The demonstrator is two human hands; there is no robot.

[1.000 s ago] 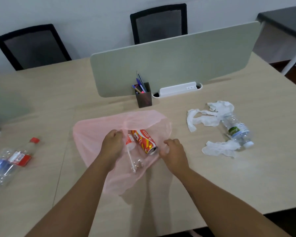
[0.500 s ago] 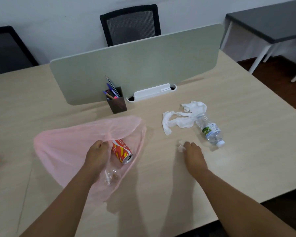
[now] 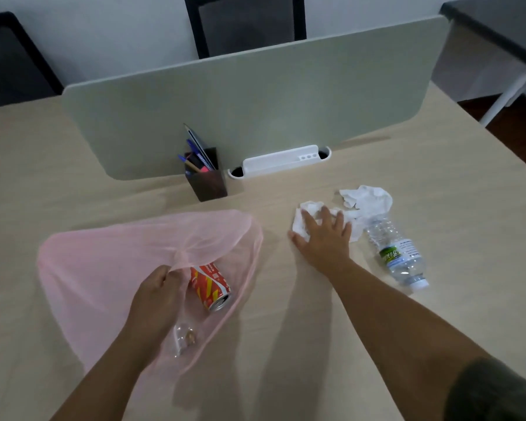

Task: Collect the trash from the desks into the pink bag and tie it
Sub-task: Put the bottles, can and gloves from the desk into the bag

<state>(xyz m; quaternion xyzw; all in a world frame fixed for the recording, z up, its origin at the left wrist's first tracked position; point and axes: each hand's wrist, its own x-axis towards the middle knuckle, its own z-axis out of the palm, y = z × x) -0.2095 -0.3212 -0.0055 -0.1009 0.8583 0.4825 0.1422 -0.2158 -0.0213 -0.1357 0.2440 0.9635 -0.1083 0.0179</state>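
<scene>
The thin pink bag (image 3: 97, 268) lies flat on the desk at the left. My left hand (image 3: 155, 296) pinches its upper rim and holds the mouth open. A red and yellow can (image 3: 210, 285) and a small clear wrapper (image 3: 184, 340) lie inside it. To the right, my right hand (image 3: 324, 238) presses down on crumpled white tissues (image 3: 368, 200), fingers spread, with one wad (image 3: 301, 223) caught under its palm and thumb. A clear plastic water bottle (image 3: 397, 253) with a green label lies on its side just right of that hand.
A grey divider panel (image 3: 255, 101) stands across the desk (image 3: 453, 208). In front of it are a dark pen holder (image 3: 208, 180) and a white cable tray (image 3: 281, 161). Black chairs (image 3: 246, 22) are behind, and another table (image 3: 498, 34) is at the far right.
My right hand left the bag's rim, reached right to the near tissue, then moved forward onto the tissue pile. The near tissue no longer lies by the bottle cap. My view swung right.
</scene>
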